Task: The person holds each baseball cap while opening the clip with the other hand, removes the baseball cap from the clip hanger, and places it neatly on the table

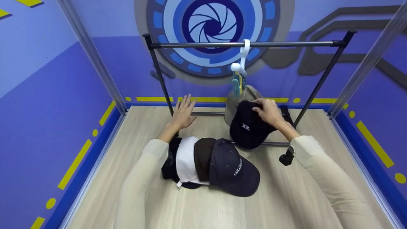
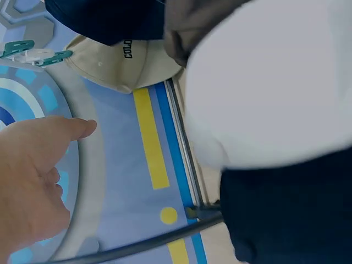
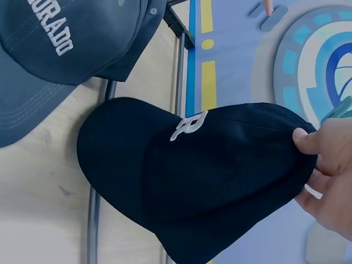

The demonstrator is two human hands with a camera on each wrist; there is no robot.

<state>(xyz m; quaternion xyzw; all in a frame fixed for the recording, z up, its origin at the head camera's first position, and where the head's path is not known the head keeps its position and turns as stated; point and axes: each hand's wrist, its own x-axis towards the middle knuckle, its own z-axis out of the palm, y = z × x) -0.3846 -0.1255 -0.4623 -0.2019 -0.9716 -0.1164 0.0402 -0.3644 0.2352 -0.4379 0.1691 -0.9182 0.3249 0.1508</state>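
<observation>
My right hand pinches the crown of a black baseball cap with a white letter on its front. In the right wrist view, thumb and fingers grip the edge of that cap. Behind it a beige cap hangs from green clips on a white hook over the rack's top bar. My left hand is raised with fingers spread, holding nothing, above the left end of a row of caps. A dark grey cap fronts that row, with brown, white and black ones behind.
A dark metal rack stands at the back, its lower bars near the wooden floor panel. Blue printed walls with metal corner posts enclose the space on three sides.
</observation>
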